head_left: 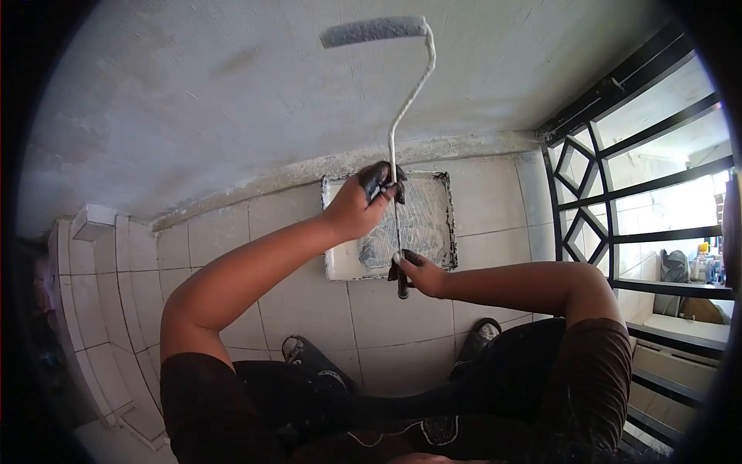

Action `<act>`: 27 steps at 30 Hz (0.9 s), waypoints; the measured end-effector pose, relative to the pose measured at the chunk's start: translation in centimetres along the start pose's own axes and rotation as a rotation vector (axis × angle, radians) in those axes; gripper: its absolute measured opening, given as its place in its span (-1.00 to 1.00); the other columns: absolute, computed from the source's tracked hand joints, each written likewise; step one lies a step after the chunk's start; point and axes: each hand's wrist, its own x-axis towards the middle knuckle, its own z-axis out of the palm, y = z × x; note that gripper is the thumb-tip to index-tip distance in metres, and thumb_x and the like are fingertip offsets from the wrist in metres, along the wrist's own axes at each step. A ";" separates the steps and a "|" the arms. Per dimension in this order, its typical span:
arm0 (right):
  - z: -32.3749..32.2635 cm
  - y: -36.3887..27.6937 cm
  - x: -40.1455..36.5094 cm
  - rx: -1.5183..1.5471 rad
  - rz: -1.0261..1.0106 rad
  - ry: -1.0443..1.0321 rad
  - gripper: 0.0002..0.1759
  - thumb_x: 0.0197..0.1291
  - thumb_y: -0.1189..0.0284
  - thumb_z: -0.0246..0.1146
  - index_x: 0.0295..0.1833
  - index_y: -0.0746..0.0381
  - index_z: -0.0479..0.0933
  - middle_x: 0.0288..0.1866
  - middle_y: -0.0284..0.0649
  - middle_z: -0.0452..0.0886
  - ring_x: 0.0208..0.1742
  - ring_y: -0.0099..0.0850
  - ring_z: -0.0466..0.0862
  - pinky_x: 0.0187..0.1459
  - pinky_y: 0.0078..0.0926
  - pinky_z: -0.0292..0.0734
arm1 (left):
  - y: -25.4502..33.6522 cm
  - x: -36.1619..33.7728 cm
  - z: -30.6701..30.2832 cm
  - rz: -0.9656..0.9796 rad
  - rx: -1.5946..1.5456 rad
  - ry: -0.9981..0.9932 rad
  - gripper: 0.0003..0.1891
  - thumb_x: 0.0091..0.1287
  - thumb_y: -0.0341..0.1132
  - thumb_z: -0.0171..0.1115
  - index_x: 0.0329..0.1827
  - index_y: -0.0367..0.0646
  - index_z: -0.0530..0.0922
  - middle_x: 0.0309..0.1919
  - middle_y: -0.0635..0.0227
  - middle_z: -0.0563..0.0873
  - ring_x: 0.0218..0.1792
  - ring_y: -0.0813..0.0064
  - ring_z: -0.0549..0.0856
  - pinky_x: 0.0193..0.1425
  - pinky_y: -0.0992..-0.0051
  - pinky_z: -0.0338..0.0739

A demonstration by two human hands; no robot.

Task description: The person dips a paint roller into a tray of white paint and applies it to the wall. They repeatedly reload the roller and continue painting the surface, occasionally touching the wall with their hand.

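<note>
As we grip the paint roller (393,151) in both hands, its shaft runs straight away from us, with the sleeve (375,31) crosswise on the wall (193,100). Our left hand (362,203) is nearer the sleeve, fingers wrapped round the shaft. Our right hand (423,274) fingers clasp the handle end above the floor tray (332,267).

1 camera, worn on the head, gives the only view. It looks steeply down and forward along the person's own body. The thighs and shoes (479,336) fill the bottom edge, the tiled floor (301,309) lies below, and the wall (193,93) spreads across the top half. A fisheye lens bends the tile lines and darkens the corners. Both arms reach in from the lower edge, so the left hand (363,205) and right hand (421,272) sit near the middle, close to the lens, gripping the roller (371,32). The tray (332,232) lies just past them. A grille (672,288) runs down the right edge.
</note>
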 end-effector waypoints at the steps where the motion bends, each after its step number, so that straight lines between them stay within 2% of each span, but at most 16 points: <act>1: 0.1 -0.6 0.5 0.063 0.007 -0.013 -0.45 0.44 -0.05 -0.07 -0.01 0.26 0.46 -0.28 -0.27 0.54 -0.25 -0.47 0.48 -0.14 -0.42 0.44 | -0.3 0.4 -0.1 -0.002 0.010 0.049 -0.87 0.37 -0.40 0.16 -0.10 -0.25 0.50 -0.37 0.11 0.64 -0.34 0.19 0.59 -0.16 0.34 0.49; 2: 0.3 -1.1 0.8 0.106 0.020 -0.035 -0.46 0.44 -0.04 -0.07 -0.02 0.26 0.46 -0.29 -0.27 0.53 -0.25 -0.47 0.48 -0.13 -0.42 0.44 | -0.5 0.8 -0.3 -0.005 0.020 0.099 -0.86 0.36 -0.39 0.17 -0.11 -0.26 0.50 -0.38 0.06 0.64 -0.37 0.06 0.60 -0.19 0.29 0.50; 3: 0.4 -1.6 0.8 0.151 0.034 -0.057 -0.47 0.45 -0.03 -0.07 -0.03 0.26 0.45 -0.29 -0.27 0.53 -0.25 -0.47 0.48 -0.12 -0.42 0.44 | -1.1 1.3 -0.5 -0.050 -0.019 0.112 -0.84 0.36 -0.36 0.17 -0.12 -0.26 0.50 -0.40 0.04 0.64 -0.39 0.03 0.59 -0.22 0.27 0.49; 7: 1.4 -3.0 0.2 0.155 0.066 -0.015 -0.51 0.46 0.01 -0.07 -0.07 0.26 0.43 -0.31 -0.28 0.53 -0.28 -0.48 0.47 -0.17 -0.46 0.43 | -2.9 2.2 -1.3 0.009 0.127 0.075 -0.82 0.36 -0.31 0.18 -0.13 -0.26 0.51 -0.42 0.05 0.64 -0.42 0.03 0.59 -0.27 0.26 0.49; 10: 1.6 -2.0 0.5 0.047 0.079 -0.065 -0.54 0.47 0.03 -0.11 -0.11 0.24 0.41 -0.35 -0.31 0.51 -0.34 -0.47 0.50 -0.22 -0.48 0.46 | -2.9 1.0 -0.7 -0.170 0.095 0.039 -0.88 0.40 -0.37 0.14 -0.10 -0.20 0.52 -0.37 0.24 0.66 -0.33 0.43 0.57 -0.11 0.42 0.49; 13: 2.2 -0.8 -1.5 0.128 0.162 -0.118 -0.51 0.45 -0.03 -0.14 -0.15 0.20 0.37 -0.37 -0.29 0.50 -0.36 -0.41 0.56 -0.26 -0.37 0.53 | -3.9 -0.1 0.7 -0.301 0.076 -0.048 -0.87 0.38 -0.35 0.17 -0.13 -0.20 0.54 -0.36 0.23 0.67 -0.33 0.42 0.57 -0.12 0.41 0.49; 16: 3.2 0.4 -3.0 0.156 0.427 -0.121 -0.49 0.42 -0.09 -0.17 -0.16 0.16 0.33 -0.36 -0.27 0.49 -0.34 -0.35 0.61 -0.31 -0.17 0.58 | -6.6 -1.4 2.8 -0.403 0.092 -0.133 -0.86 0.37 -0.32 0.19 -0.14 -0.18 0.56 -0.40 0.23 0.67 -0.37 0.41 0.56 -0.16 0.38 0.49; 19: 3.5 0.5 -4.0 0.172 0.525 -0.165 -0.47 0.41 -0.13 -0.18 -0.12 0.16 0.31 -0.35 -0.23 0.49 -0.34 -0.29 0.62 -0.34 0.02 0.59 | -8.5 -2.2 4.4 -0.497 0.082 -0.212 -0.85 0.35 -0.29 0.22 -0.15 -0.17 0.59 -0.44 0.23 0.67 -0.39 0.37 0.59 -0.21 0.36 0.49; 21: 3.6 0.0 -4.3 0.209 0.589 -0.195 -0.46 0.41 -0.14 -0.20 -0.12 0.15 0.30 -0.37 -0.21 0.50 -0.35 -0.23 0.63 -0.27 0.08 0.60 | -10.7 -2.8 5.7 -0.600 0.108 -0.219 -0.83 0.33 -0.27 0.23 -0.16 -0.17 0.61 -0.42 0.22 0.68 -0.39 0.34 0.62 -0.22 0.35 0.49; 23: 3.8 -0.2 -4.1 0.300 0.619 -0.227 -0.46 0.41 -0.15 -0.21 -0.13 0.15 0.28 -0.37 -0.20 0.49 -0.38 -0.21 0.61 -0.25 0.15 0.62 | -13.1 -3.5 7.1 -0.651 0.207 -0.193 -0.80 0.32 -0.22 0.24 -0.17 -0.18 0.63 -0.39 0.19 0.70 -0.37 0.28 0.66 -0.23 0.32 0.51; 26: 3.7 0.0 -3.2 0.422 0.612 -0.246 -0.46 0.40 -0.15 -0.20 -0.14 0.15 0.25 -0.37 -0.19 0.46 -0.45 -0.24 0.56 -0.30 0.21 0.64 | -13.2 -3.5 7.0 -0.873 0.149 -0.157 -0.76 0.32 -0.19 0.25 -0.17 -0.19 0.63 -0.39 0.17 0.70 -0.35 0.25 0.67 -0.22 0.30 0.51; 27: 3.8 -0.1 -3.2 0.408 0.606 -0.233 -0.46 0.40 -0.16 -0.20 -0.14 0.15 0.25 -0.38 -0.18 0.46 -0.45 -0.25 0.55 -0.31 0.20 0.64 | -13.5 -3.6 6.6 -0.766 0.176 -0.196 -0.74 0.33 -0.17 0.24 -0.15 -0.20 0.62 -0.42 0.20 0.69 -0.38 0.26 0.64 -0.22 0.29 0.50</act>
